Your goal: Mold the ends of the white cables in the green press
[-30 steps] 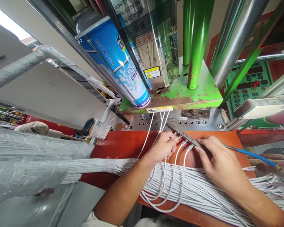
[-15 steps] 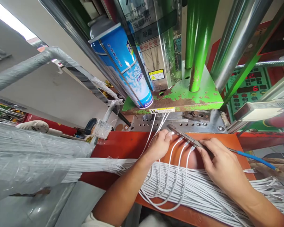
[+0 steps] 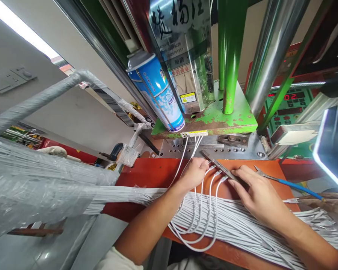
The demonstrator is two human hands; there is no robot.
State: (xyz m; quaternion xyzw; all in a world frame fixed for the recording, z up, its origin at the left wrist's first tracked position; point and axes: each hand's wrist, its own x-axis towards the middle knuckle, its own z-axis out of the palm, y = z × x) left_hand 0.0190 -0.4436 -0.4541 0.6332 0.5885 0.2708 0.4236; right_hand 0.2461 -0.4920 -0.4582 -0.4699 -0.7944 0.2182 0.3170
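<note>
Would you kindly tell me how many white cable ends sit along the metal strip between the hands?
3 cable ends: one beside the left hand, one in the middle, one nearest the right hand, all at the metal strip. Another may be hidden under the left hand.

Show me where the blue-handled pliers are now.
In the head view, the pliers lie at the right, jaws on the orange table just beyond the right hand, blue handle running out past the table's right edge.
</note>
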